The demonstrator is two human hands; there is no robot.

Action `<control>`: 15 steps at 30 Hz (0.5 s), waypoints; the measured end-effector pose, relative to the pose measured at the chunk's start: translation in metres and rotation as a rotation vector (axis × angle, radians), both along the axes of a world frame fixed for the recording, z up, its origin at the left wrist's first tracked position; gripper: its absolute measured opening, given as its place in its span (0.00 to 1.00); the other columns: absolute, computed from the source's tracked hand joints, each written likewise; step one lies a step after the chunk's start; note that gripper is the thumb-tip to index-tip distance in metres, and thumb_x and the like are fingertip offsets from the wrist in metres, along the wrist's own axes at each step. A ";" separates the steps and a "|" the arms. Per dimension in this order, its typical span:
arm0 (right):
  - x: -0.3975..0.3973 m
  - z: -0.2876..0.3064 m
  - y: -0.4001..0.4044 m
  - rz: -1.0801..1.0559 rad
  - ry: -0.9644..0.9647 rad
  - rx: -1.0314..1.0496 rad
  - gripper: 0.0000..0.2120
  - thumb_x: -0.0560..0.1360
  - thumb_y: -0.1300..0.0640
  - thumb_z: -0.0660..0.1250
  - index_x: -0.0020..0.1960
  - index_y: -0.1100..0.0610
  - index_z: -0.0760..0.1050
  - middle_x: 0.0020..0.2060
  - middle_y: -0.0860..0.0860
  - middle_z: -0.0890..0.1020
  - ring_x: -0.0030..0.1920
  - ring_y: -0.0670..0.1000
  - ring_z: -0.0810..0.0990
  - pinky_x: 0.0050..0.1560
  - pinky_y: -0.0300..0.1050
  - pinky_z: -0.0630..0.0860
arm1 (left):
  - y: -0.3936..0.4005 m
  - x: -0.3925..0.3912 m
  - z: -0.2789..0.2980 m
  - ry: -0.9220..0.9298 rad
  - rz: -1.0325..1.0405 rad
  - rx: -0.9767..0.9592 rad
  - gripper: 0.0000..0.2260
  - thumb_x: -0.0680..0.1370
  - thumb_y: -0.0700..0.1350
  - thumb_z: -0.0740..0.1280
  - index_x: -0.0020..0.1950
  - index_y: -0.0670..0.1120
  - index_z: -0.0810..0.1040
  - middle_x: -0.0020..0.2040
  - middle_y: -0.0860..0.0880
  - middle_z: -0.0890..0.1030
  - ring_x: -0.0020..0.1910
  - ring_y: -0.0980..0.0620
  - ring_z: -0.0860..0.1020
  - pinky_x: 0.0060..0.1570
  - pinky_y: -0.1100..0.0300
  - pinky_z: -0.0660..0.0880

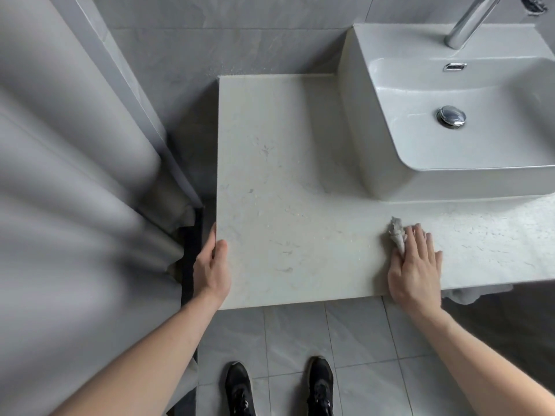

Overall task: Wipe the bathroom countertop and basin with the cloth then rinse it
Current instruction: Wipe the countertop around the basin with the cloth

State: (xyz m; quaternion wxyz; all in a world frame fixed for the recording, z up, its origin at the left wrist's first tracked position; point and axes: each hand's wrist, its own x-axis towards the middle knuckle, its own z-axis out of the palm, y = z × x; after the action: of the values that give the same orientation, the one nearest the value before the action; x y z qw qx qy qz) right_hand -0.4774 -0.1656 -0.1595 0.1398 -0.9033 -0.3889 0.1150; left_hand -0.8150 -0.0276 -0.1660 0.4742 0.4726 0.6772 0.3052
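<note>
A pale marble countertop (pixel 279 175) fills the middle of the head view, wet with small drops. On its right stands a white rectangular basin (pixel 375 139) with a chrome drain plug (pixel 451 116) and a chrome tap (pixel 468 22) behind it. My right hand (pixel 416 265) lies flat on a small grey cloth (pixel 395 232), pressing it onto the counter just in front of the basin; most of the cloth is hidden under my fingers. My left hand (pixel 211 265) grips the counter's left edge, thumb on top, fingers down the side.
A grey shower curtain (pixel 75 190) hangs close on the left. Grey tiled wall (pixel 240 40) rises behind the counter. Below the front edge are floor tiles and my two black shoes (pixel 240 388). Some grey fabric (pixel 468 294) hangs under the counter's right part.
</note>
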 end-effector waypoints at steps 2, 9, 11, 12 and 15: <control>-0.016 -0.002 0.002 0.018 -0.028 -0.034 0.32 0.82 0.49 0.51 0.84 0.54 0.50 0.83 0.49 0.48 0.83 0.52 0.43 0.81 0.60 0.42 | 0.000 0.000 0.000 -0.014 0.009 -0.001 0.19 0.82 0.52 0.58 0.73 0.65 0.71 0.61 0.69 0.76 0.59 0.63 0.74 0.50 0.73 0.68; -0.153 0.001 0.045 0.421 0.046 0.001 0.35 0.80 0.47 0.51 0.84 0.53 0.45 0.83 0.50 0.43 0.82 0.52 0.38 0.81 0.59 0.40 | 0.004 -0.002 -0.013 -0.093 0.046 -0.027 0.20 0.78 0.56 0.59 0.69 0.63 0.75 0.62 0.67 0.78 0.62 0.62 0.76 0.57 0.67 0.70; -0.197 0.001 0.053 0.578 0.072 0.008 0.35 0.80 0.49 0.52 0.84 0.54 0.44 0.83 0.51 0.42 0.82 0.52 0.35 0.81 0.59 0.39 | 0.005 -0.003 -0.016 -0.151 0.079 -0.049 0.21 0.77 0.55 0.61 0.70 0.56 0.77 0.63 0.62 0.80 0.65 0.60 0.77 0.63 0.63 0.71; -0.215 0.001 0.055 0.647 0.082 0.014 0.35 0.80 0.50 0.53 0.84 0.54 0.44 0.83 0.51 0.42 0.82 0.52 0.35 0.81 0.59 0.39 | 0.006 -0.003 -0.016 -0.188 0.103 -0.063 0.21 0.78 0.54 0.62 0.70 0.52 0.78 0.63 0.58 0.81 0.64 0.57 0.78 0.63 0.63 0.73; -0.240 0.001 0.056 0.777 0.115 0.027 0.38 0.76 0.54 0.55 0.84 0.55 0.48 0.83 0.51 0.45 0.82 0.52 0.38 0.80 0.58 0.40 | 0.006 0.002 -0.009 -0.363 0.189 -0.127 0.16 0.83 0.42 0.62 0.70 0.40 0.77 0.60 0.45 0.83 0.57 0.51 0.82 0.54 0.67 0.79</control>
State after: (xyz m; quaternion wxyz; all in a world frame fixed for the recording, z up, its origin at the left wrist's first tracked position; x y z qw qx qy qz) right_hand -0.7178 -0.1092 -0.1589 0.1190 -0.6789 -0.6950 0.2047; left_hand -0.8127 -0.0218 -0.1749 0.5864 0.3134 0.6400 0.3851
